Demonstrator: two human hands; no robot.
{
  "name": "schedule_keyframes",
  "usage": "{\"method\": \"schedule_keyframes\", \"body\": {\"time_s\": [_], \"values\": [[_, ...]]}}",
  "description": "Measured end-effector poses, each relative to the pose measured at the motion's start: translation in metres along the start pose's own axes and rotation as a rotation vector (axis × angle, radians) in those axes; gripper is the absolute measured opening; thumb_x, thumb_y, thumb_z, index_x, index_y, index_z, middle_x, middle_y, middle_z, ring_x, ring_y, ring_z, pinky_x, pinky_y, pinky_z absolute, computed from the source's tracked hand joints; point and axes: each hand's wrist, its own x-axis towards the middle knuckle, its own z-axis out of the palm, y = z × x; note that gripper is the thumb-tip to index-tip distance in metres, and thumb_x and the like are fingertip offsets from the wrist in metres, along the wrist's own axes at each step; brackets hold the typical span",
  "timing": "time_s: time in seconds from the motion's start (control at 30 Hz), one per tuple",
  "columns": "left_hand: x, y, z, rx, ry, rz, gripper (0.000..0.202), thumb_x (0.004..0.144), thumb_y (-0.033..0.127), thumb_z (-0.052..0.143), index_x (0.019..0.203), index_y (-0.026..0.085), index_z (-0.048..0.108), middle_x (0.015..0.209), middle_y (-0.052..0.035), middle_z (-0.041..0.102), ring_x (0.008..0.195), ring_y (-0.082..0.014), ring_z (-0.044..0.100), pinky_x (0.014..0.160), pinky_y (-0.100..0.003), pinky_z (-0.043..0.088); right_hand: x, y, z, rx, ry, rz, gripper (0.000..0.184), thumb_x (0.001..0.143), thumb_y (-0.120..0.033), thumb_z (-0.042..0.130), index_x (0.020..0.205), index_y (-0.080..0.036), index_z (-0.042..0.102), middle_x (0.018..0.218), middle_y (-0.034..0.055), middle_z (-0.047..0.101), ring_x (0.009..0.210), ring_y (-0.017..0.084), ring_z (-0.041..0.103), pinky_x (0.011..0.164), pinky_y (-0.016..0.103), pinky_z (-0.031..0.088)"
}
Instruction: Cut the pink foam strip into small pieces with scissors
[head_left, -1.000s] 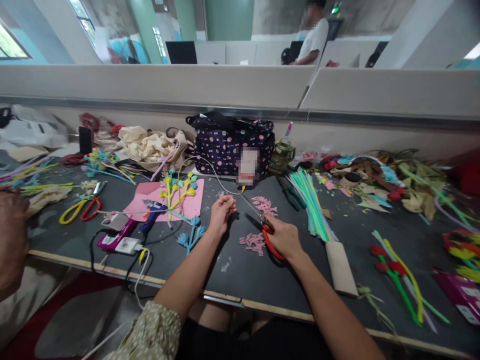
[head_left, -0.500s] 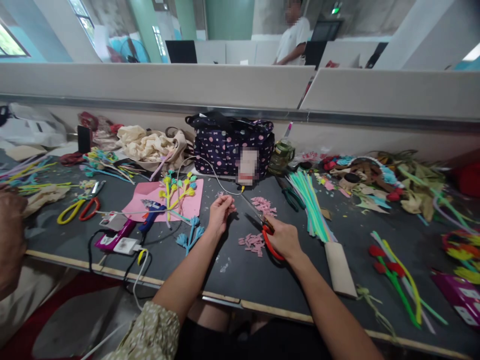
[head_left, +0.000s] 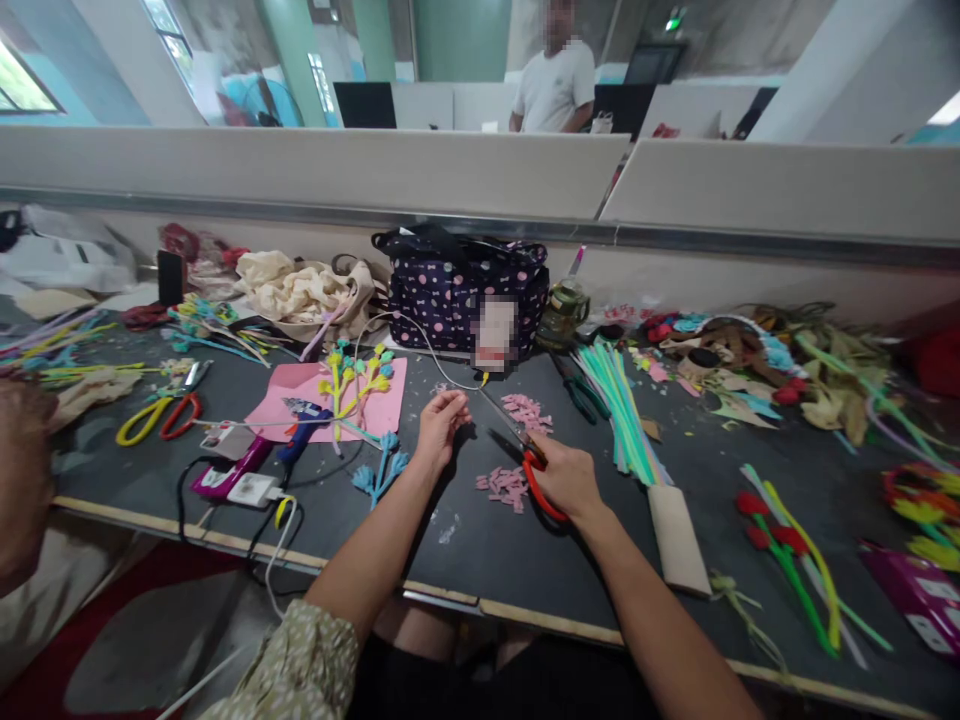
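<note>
A person's two bare hands over a dark desk [head_left: 487, 560]. The right hand [head_left: 566, 475] grips orange-handled scissors [head_left: 531, 470], blades seemingly parted and slanting away toward the left. The left hand [head_left: 441, 428] is raised, thumb and fingertips pinched together; whether they hold anything cannot be told. One pile of pink pieces [head_left: 527, 411] lies just beyond the scissors, and a second pink pile [head_left: 504, 488] sits beside the handles, nearer the person. The step in hand looks like snipping small pieces; another cut would call for bringing the left fingertips and the blades together, fingers well clear of the edges. Red lettering on clear plastic [head_left: 622, 313] at the back is too small to read. The phone [head_left: 496, 330] against the dotted bag [head_left: 435, 290] is blurred out, and no brand is legible
</note>
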Motion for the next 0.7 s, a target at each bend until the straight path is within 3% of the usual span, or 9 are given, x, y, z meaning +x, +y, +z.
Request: {"method": "schedule_keyframes", "body": {"time_s": [0.7], "values": [[-0.0037,0.0050,0.0043,0.008,-0.017,-0.027,0.037,0.052,0.027,0.088,0.081,0.013,0.070,0.071,-0.0014,0.067,0.056,-0.0075,0.059,0.059,-0.021,0.049,-0.0003,-0.0023,0.0013,-0.005,-0.030,-0.061,0.033,0.080,-0.025,0.054,0.111,-0.025,0.067,0.099,0.0021,0.075,0.082,0.017,0.069,0.064,0.024,0.042]]}}
